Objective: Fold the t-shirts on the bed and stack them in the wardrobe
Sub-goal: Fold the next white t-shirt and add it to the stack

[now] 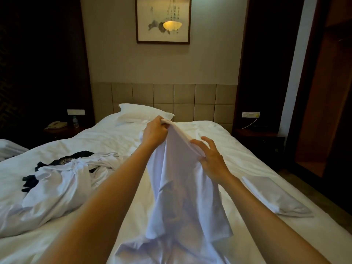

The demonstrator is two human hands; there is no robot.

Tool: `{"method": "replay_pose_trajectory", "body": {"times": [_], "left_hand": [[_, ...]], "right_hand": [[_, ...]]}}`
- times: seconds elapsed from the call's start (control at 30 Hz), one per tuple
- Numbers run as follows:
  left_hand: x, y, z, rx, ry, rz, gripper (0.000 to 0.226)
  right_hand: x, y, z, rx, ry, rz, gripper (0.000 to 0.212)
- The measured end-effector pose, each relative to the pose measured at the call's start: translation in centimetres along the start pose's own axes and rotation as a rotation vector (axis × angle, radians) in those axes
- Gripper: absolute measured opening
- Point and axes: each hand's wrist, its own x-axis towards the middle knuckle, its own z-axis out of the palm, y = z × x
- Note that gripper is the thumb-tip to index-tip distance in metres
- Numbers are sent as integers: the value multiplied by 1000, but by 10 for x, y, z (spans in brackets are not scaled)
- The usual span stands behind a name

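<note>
A white t-shirt (179,202) hangs lifted above the bed (238,149), its lower part trailing onto the sheet near me. My left hand (155,131) grips its top edge in a fist. My right hand (211,159) touches the same edge lower down, thumb and forefinger on the cloth, the other fingers spread. A heap of unfolded white and dark t-shirts (62,178) lies on the left side of the bed. A folded white t-shirt (274,197) rests flat near the bed's right edge.
A pillow (141,112) lies at the tiled headboard. A dark nightstand with a phone (56,125) and bottle stands at left, another nightstand (257,134) at right. An open wooden wardrobe (322,111) is at far right, past a strip of floor.
</note>
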Motion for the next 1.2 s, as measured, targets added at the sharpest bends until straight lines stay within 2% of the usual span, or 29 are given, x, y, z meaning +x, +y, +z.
{"method": "replay_pose_trajectory", "body": {"times": [0.07,0.3,0.4,0.5,0.6,0.77,0.87,0.93,1.2], "left_hand": [[1,0,0,1,-2,-3,21],[3,9,-2,29,-28,52,19],[5,15,-7,61,-45,103,16],[7,19,-8,90,-44,127,16],[8,18,-6,110,-57,133,16],[9,20,-2,163,-56,104,19],[9,24,2,195,-56,94,20],[9,25,6,211,-57,90,19],[6,16,14,187,-81,52,18]], "right_hand": [[0,0,1,-32,-12,-30,52],[-1,-1,3,85,-158,159,21],[-2,-5,3,338,-116,271,11],[-3,-7,-1,561,-75,310,23],[-4,-8,-3,568,-27,280,20],[-11,3,1,269,91,141,25],[-15,9,4,0,-77,118,23],[-18,11,6,-68,-136,122,25],[-24,18,6,401,43,227,37]]}}
